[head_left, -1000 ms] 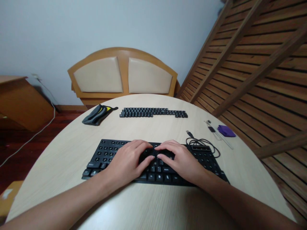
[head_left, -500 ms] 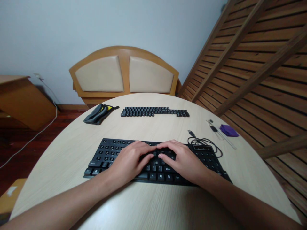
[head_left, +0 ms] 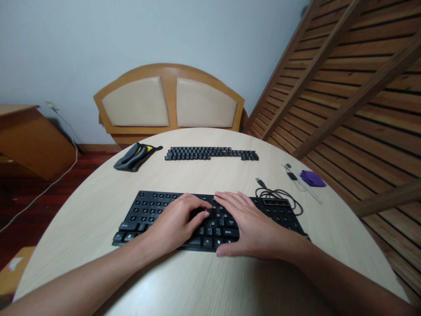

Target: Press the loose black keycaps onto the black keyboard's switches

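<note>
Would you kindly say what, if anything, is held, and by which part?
The right hand spans the keyboard front to back, grip uncertain; left hand, cannot tell.

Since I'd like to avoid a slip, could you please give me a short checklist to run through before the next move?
1. Keyboard flat on the table: ok.
2. Right hand clear of the left hand: ok, a narrow gap shows.
3. Left thumb and forefinger holding a key: cannot tell; they are close together over the keyboard.
4. USB plug disconnected: ok, it lies loose beyond the keyboard.
5. Loose keys in rows: ok.
6. All keys fitted: not ok, many sockets are bare.
</note>
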`<action>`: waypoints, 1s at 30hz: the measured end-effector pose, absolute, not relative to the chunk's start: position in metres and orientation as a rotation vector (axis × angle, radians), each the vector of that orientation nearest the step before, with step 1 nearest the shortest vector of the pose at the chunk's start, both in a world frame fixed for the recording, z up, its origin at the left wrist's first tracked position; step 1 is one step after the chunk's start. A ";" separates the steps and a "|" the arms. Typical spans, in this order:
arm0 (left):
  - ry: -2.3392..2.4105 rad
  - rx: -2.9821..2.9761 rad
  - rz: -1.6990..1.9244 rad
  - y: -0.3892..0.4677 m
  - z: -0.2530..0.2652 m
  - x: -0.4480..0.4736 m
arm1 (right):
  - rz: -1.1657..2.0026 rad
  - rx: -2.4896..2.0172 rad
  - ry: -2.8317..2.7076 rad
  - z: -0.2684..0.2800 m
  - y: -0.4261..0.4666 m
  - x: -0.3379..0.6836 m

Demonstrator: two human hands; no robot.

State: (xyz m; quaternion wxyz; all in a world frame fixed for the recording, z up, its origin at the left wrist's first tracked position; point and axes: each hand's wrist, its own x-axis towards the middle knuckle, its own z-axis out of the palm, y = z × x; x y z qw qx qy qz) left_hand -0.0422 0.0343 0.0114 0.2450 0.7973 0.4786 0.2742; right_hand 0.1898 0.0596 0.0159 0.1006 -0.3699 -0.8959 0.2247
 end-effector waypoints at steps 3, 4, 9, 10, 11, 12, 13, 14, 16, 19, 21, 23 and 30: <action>1.283 2.209 0.711 0.032 0.013 -0.041 | 0.654 -1.058 -2.654 0.012 0.060 0.190; 1.274 2.219 0.704 0.032 0.014 -0.041 | 0.653 -1.052 -2.655 0.011 0.060 0.190; 1.264 2.240 0.668 0.028 0.016 -0.038 | 0.659 -1.050 -2.648 0.012 0.060 0.188; 1.270 2.238 0.662 0.028 0.016 -0.038 | 0.659 -1.054 -2.652 0.012 0.059 0.188; 1.276 2.236 0.658 0.028 0.016 -0.038 | 0.659 -1.061 -2.658 0.013 0.059 0.188; 1.280 2.234 0.653 0.027 0.016 -0.037 | 0.658 -1.066 -2.665 0.013 0.059 0.188; 1.283 2.234 0.651 0.027 0.016 -0.037 | 0.656 -1.069 -2.669 0.013 0.059 0.188; 1.284 2.233 0.650 0.027 0.016 -0.037 | 0.655 -1.069 -2.671 0.013 0.059 0.187; 1.284 2.231 0.654 0.027 0.015 -0.037 | 0.651 -1.064 -2.670 0.013 0.059 0.187; 1.278 2.227 0.659 0.027 0.013 -0.038 | 0.642 -1.064 -2.672 0.012 0.060 0.188; 1.277 2.228 0.662 0.027 0.012 -0.038 | 0.641 -1.065 -2.674 0.012 0.060 0.188; 1.274 2.231 0.664 0.027 0.012 -0.038 | 0.644 -1.066 -2.676 0.012 0.060 0.188; 1.270 2.208 0.645 0.027 0.015 -0.037 | 0.648 -1.115 -2.735 0.017 0.059 0.187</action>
